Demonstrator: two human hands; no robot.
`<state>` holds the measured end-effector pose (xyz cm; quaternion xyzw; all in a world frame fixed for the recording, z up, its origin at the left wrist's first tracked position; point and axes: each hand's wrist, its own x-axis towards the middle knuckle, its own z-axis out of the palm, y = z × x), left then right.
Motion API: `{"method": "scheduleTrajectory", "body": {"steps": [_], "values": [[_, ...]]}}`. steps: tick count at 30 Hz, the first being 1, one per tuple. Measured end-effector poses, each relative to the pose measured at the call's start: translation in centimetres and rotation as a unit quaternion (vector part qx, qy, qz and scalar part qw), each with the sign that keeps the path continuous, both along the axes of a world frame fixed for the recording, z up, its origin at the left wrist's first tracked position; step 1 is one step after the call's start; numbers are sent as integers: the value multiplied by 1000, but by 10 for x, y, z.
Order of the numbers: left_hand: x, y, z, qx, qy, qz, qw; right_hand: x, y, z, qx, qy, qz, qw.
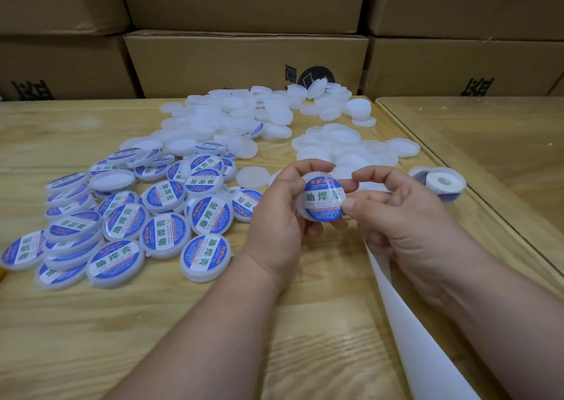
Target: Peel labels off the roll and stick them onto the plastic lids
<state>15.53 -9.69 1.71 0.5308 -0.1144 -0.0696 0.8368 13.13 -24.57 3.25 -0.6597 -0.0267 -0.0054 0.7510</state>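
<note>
Where fingers curl, lid (324,198) rim hidden

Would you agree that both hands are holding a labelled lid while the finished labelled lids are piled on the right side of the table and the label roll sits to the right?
Not quite: the head view shows the labelled lids piled on the left side of the table, not the right. The rest stands: the left hand and right hand hold a labelled lid, and the label roll sits to the right.
</note>
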Motion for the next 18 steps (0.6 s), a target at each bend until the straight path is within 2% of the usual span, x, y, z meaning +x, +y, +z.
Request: {"method": "scheduleTrajectory", "body": {"steps": [10, 18], "values": [[-4, -3, 2, 55, -25, 20, 998, -2, 4, 0, 31, 15, -22, 999], [-4, -5, 2, 51, -18, 36, 998, -2, 4, 0, 40, 19, -25, 999]]}}
